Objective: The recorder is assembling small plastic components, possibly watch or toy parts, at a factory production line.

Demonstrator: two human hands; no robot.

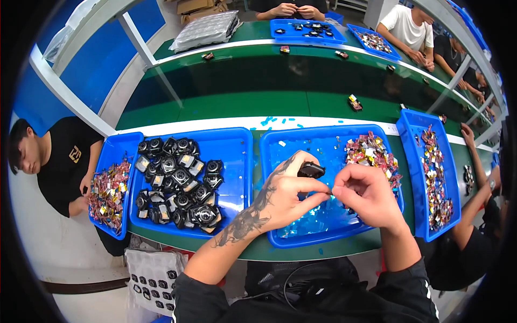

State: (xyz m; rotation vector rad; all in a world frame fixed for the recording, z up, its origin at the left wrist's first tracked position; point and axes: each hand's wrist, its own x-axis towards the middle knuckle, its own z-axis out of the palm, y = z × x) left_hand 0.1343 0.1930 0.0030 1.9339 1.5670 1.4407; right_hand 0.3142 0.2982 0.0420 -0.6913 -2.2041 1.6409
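My left hand [288, 196] is closed above the middle blue tray [269, 237], with a small black casing [311, 170] tucked in its curled fingers. Its thumb and index finger reach out to meet the fingertips of my right hand [366, 194]. The right thumb and index finger are pinched together at a tiny dark piece, too small to name. Below the hands, bits of blue film [307, 223] lie scattered on the tray bottom. Beside my right hand is a heap of small pink, yellow and silver electronic parts [371, 151] in the same tray.
To the left, a blue tray [237, 161] holds many black round-faced casings [180, 176]. Narrower blue trays of electronic parts stand at far left [137, 141] and right [449, 188]. A green conveyor belt [226, 102] runs beyond, under a white frame. Other people sit around.
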